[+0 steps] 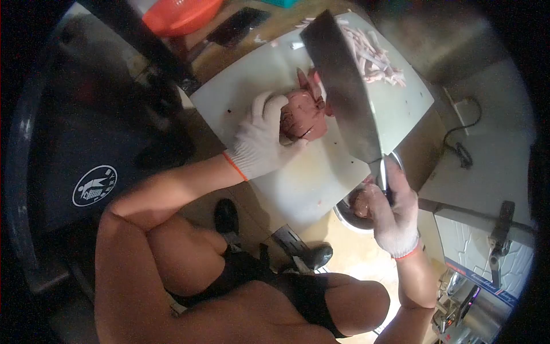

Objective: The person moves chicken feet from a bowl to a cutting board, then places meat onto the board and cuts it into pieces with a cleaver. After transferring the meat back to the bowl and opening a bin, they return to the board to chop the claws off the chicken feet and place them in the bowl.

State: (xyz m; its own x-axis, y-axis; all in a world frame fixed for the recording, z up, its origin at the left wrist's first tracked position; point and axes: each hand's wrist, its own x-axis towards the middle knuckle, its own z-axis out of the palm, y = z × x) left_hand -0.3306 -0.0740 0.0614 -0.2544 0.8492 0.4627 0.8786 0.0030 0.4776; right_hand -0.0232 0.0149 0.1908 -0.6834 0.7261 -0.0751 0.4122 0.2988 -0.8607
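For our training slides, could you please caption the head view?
Gloved left hand steadies dark red meat on a white board; right hand holds a cleaver.

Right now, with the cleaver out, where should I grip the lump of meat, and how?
Probably its rounded left side, coming from the left with fingertips curled, where the left hand cups the meat; the cleaver is to its right.

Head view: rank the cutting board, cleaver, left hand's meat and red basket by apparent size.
1. Cutting board
2. Cleaver
Meat and red basket, partly cropped, look too alike to rank.
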